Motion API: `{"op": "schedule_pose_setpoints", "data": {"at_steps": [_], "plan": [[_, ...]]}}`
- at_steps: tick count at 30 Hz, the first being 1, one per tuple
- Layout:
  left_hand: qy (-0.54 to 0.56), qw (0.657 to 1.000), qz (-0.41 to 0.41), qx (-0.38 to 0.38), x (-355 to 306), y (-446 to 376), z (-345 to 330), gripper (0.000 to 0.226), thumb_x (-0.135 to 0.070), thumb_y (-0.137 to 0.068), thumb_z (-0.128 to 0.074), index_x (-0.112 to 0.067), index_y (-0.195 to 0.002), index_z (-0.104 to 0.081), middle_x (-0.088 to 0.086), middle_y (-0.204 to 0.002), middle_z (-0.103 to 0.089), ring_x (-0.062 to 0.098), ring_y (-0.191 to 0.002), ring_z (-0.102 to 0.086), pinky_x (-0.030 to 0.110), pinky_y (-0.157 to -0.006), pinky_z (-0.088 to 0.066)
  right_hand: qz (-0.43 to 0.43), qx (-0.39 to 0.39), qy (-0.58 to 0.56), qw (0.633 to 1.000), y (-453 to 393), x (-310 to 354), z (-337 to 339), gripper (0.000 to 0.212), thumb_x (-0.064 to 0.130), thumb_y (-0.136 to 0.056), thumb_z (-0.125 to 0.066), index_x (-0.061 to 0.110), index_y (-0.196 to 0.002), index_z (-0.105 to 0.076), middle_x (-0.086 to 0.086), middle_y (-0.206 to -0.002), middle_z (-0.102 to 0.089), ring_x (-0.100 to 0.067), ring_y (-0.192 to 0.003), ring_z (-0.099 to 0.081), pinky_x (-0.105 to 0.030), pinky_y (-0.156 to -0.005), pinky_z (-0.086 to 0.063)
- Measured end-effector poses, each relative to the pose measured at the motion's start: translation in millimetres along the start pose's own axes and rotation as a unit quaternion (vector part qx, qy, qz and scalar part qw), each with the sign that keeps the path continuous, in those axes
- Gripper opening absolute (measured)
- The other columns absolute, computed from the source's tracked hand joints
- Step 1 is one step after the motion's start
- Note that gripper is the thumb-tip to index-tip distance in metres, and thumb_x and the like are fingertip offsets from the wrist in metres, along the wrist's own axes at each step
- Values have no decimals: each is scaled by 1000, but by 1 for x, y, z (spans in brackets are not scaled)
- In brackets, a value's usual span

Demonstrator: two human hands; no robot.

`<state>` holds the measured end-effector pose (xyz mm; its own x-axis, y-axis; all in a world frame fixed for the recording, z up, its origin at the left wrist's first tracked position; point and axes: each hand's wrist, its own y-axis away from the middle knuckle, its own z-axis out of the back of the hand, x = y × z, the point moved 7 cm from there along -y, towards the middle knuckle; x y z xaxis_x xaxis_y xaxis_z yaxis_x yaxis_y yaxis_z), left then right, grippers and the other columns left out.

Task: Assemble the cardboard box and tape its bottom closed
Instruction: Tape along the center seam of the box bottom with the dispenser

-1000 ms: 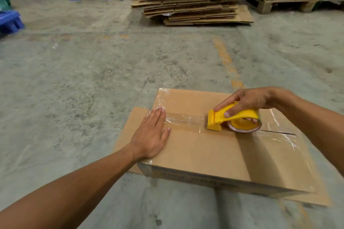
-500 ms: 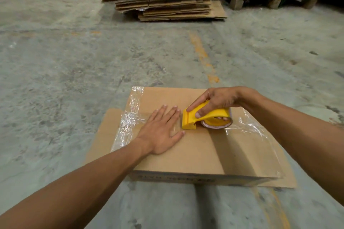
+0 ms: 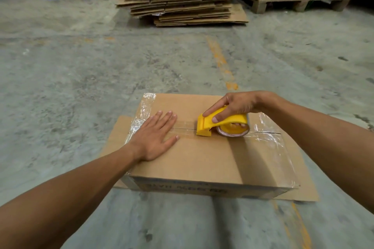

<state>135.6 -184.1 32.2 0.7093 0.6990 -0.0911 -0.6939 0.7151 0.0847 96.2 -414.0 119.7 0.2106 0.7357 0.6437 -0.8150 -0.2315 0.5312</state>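
The cardboard box (image 3: 202, 159) sat on the grey floor (image 3: 70, 87), just in front of the person, with its bottom side facing up. It lay on a flat sheet of cardboard (image 3: 117, 133). Its long side ran from left to right, and the seam (image 3: 267, 132) between the 2 flaps ran the same way.

The left hand (image 3: 154, 137) lay flat on the box with its fingers straight and spread, pressing down near the left end. The right hand (image 3: 235, 105) was curled around the yellow tape dispenser (image 3: 220, 122), which rested on the seam near the middle and pointed left.

The box looked light and stiff, but probably hollow, so a hard push could dent it. The clear tape (image 3: 186, 128) looked thin, sticky and crinkly. The box was probably best held flat from on top, or by its edges.
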Motion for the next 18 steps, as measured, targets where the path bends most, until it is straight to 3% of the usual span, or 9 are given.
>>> {"op": "schedule_pose_setpoints", "data": {"at_steps": [4,6,11,13,18], "plan": [[-7,1000,9,-1,-1,1,2,71,-66,-95,-11,-33,-154,11,-12,-161,15,14,-149,17,34,-122,4,2,-7,37,999,19,-25,25,36,35,-75,-80,42,-109,-74,15,-112,-72,-6,-100,-66,-19,-82,-52],[-4,1000,5,2,-2,1,2,71,-67,-95,-10,-33,-154,12,-12,-161,15,13,-149,18,35,-122,4,-29,-16,43,999,51,-61,48,33,34,-74,-81,42,-105,-75,15,-106,-74,-6,-94,-68,-16,-73,-52],[-8,1000,19,8,-18,-3,3,75,-70,-89,1,-33,-153,14,-10,-161,19,14,-147,23,38,-122,6,-63,-28,-21,997,112,-135,61,40,39,-64,-81,41,-104,-76,17,-103,-75,-8,-96,-69,-20,-76,-53],[-18,1000,10,21,-52,-16,6,77,-67,-92,-5,-27,-153,17,-6,-161,24,17,-146,27,39,-120,12,-54,-32,-26,998,112,-141,58,41,39,-66,-82,40,-106,-76,17,-103,-75,-7,-96,-68,-22,-80,-53],[3,990,-136,20,-207,-74,9,86,-64,-92,-24,-18,-155,13,0,-164,14,20,-149,20,46,-121,9,-47,-35,0,998,106,-134,63,36,33,-74,-82,39,-109,-74,23,-96,-73,0,-88,-65,-14,-76,-51]]}}
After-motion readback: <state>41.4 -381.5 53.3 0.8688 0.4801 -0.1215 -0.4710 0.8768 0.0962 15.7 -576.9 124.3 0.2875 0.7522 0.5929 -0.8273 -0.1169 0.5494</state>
